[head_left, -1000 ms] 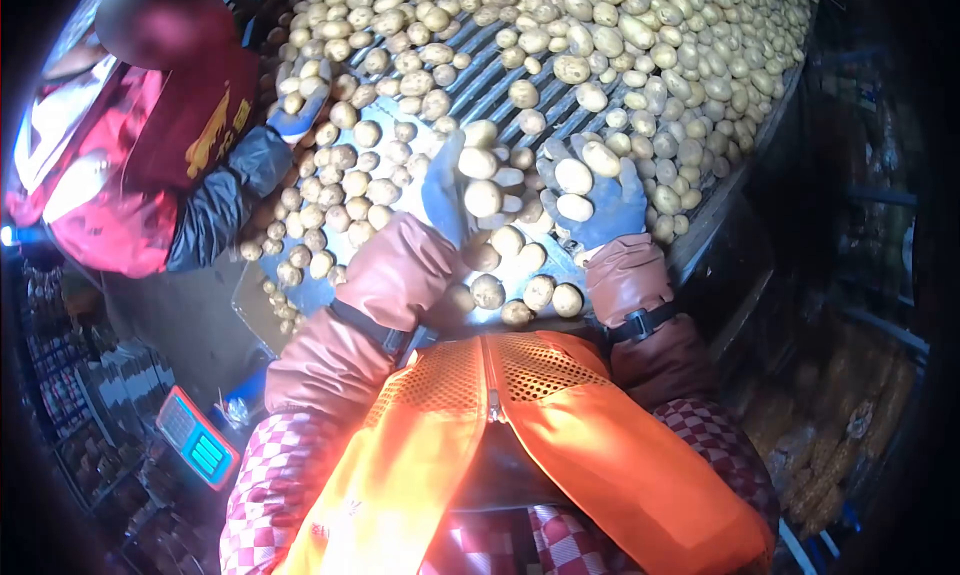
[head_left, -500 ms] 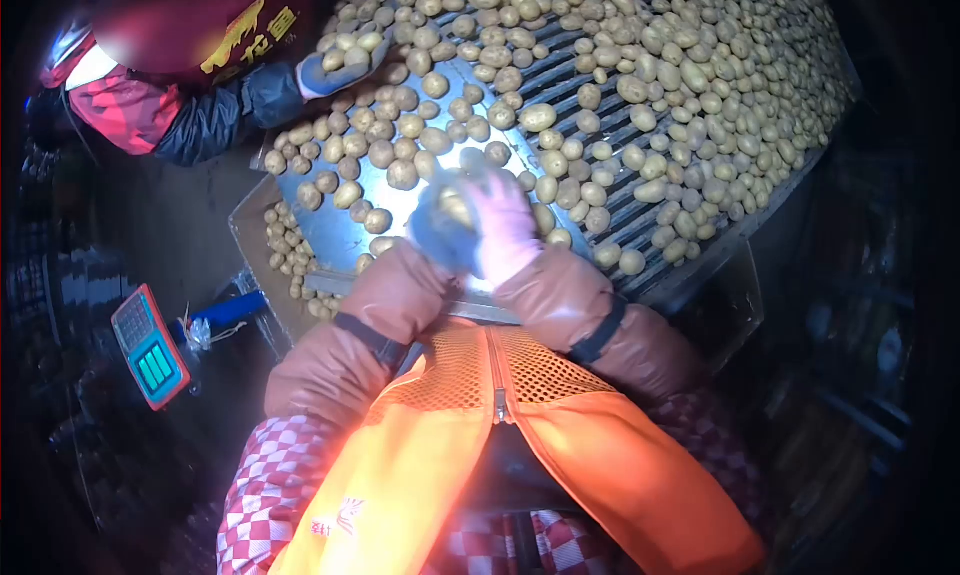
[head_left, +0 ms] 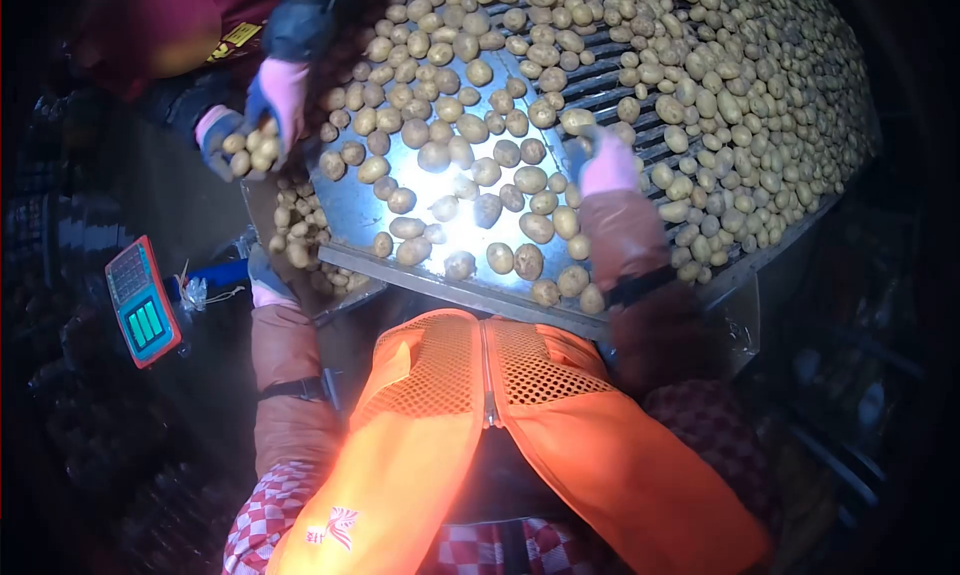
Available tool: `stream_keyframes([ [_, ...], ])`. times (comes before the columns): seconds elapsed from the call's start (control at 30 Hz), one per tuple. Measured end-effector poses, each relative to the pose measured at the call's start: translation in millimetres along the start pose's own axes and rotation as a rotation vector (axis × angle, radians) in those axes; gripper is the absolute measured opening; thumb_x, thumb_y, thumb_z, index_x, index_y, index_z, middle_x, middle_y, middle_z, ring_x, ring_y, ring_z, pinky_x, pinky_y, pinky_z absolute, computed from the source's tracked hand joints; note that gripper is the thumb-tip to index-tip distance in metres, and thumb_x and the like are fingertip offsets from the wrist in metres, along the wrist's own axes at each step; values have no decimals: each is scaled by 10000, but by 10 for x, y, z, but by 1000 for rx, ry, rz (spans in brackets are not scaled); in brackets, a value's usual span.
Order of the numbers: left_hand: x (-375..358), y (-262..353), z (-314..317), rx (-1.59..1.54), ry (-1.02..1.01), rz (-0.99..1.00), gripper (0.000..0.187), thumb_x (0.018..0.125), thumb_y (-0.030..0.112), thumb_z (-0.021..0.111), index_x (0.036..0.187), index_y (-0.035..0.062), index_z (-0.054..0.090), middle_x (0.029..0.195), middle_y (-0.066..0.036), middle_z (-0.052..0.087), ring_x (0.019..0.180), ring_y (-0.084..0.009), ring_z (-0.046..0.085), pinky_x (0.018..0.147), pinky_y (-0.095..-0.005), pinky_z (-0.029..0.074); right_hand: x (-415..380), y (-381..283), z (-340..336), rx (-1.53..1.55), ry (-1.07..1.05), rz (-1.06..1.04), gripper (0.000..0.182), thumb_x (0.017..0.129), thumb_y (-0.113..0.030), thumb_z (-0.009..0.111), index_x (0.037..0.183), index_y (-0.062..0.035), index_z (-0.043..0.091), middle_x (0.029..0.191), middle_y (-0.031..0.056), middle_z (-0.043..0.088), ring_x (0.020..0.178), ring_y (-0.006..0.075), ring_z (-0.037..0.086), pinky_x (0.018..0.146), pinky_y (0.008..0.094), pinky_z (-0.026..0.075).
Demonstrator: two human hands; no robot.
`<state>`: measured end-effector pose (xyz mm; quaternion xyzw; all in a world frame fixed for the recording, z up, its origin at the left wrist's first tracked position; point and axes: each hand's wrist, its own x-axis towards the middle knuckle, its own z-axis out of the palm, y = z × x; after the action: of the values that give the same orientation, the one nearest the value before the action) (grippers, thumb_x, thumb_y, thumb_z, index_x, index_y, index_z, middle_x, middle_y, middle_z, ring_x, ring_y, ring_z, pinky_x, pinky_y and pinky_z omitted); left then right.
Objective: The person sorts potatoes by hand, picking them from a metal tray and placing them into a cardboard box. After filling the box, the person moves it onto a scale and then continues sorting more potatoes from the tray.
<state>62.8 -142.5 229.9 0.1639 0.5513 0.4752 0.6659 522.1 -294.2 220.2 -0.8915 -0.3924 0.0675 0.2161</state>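
My left hand (head_left: pixel 270 282), in a pink and blue-grey glove, is at the outer side of the potato container (head_left: pixel 262 207) at left, its visible fingers stretched up along the rim. Blurred potatoes (head_left: pixel 297 243) are beside it inside the container. My right hand (head_left: pixel 604 162), gloved alike, reaches over the right edge of the shiny metal tray (head_left: pixel 335 200), where the dark slats (head_left: pixel 590 83) begin. Its blurred fingers are close to a potato (head_left: pixel 577 122); whether they grip anything cannot be made out. Many loose potatoes lie on the tray.
A co-worker's two gloved hands (head_left: pixel 250 125) hold several small potatoes at the upper left. A large potato heap (head_left: pixel 740 105) covers the slats at right. The tray's metal front edge (head_left: pixel 450 290) runs before me. A red-framed scale display (head_left: pixel 143 302) is at left.
My hands, together over the tray before, have parted: the left to the container, the right to the slats. The co-worker's second hand has come into view, and their potatoes are now beside the container.
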Motion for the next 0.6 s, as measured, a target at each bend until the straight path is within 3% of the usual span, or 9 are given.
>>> stream_keyframes([
  [0.03, -169, -88, 211, 90, 77, 147, 420, 1030, 343, 444, 1360, 83, 449, 1225, -176, 575, 1076, -286, 610, 934, -446, 536, 102, 20, -159, -109, -149, 173, 349, 860, -264, 652, 1172, -106, 659, 1136, 167, 676, 1053, 379, 644, 870, 470, 517],
  [0.07, -231, -132, 337, 181, 150, 297, 354, 1043, 268, 451, 1346, 85, 462, 1224, -169, 574, 1089, -292, 613, 927, -450, 547, 138, 54, -106, -182, -162, 169, 362, 860, -277, 647, 1184, -115, 653, 1140, 169, 674, 1068, 369, 639, 888, 467, 510],
  [0.13, 183, -469, 124, 571, 52, 593, 315, 994, 176, 576, 1299, 104, 549, 1272, -133, 564, 1115, -212, 586, 906, -382, 533, 200, 176, 100, -326, -186, 162, 388, 859, -303, 636, 1207, -131, 641, 1147, 171, 669, 1099, 349, 630, 924, 462, 497],
  [0.2, -84, -574, 594, 802, -98, 509, 288, 992, 148, 574, 1275, 94, 575, 1240, -123, 598, 1114, -195, 582, 912, -348, 515, 313, 277, 192, -309, -203, 136, 385, 876, -298, 598, 1234, -158, 628, 1202, 162, 649, 1130, 355, 610, 933, 467, 491],
  [0.27, -23, -850, 808, 314, -398, 384, 252, 977, 131, 596, 1224, 85, 613, 1140, -89, 659, 1107, -183, 587, 917, -322, 499, 355, 299, 114, -226, -202, 202, 378, 878, -286, 607, 1232, -154, 630, 1234, 158, 636, 1144, 370, 597, 933, 476, 489],
  [0.33, -291, -899, 1040, 875, -618, 674, 284, 921, 141, 652, 1198, 84, 628, 1120, -72, 670, 1122, -239, 594, 949, -374, 488, 314, 459, 1, 664, -83, 468, 377, 873, -249, 628, 1211, -82, 624, 1161, 129, 662, 1089, 305, 634, 910, 416, 510],
  [0.4, -378, -1008, 1267, 1266, -856, 1180, 359, 850, 164, 711, 1191, 85, 631, 1142, -69, 665, 1135, -320, 596, 974, -443, 480, 143, 589, -302, 795, -35, 351, 375, 873, -220, 634, 1206, -49, 614, 1106, 102, 663, 1043, 257, 639, 901, 375, 514],
  [0.5, -681, -1199, 1740, 1452, -1317, 1167, 489, 833, 306, 708, 1289, 179, 583, 1369, -130, 514, 1293, -412, 443, 1071, -554, 362, -165, 944, -553, 1506, 0, 480, 376, 895, -140, 641, 1251, -35, 580, 1070, 70, 656, 1013, 211, 628, 903, 337, 508],
  [0.6, -737, -1469, 2050, 1613, -1541, 1283, 585, 840, 373, 668, 1389, 279, 488, 1512, -140, 356, 1372, -402, 355, 1095, -634, 246, -567, 1063, -601, 384, 223, -5, 375, 927, -192, 625, 1265, -38, 568, 1070, 58, 654, 1034, 192, 617, 918, 340, 500],
])
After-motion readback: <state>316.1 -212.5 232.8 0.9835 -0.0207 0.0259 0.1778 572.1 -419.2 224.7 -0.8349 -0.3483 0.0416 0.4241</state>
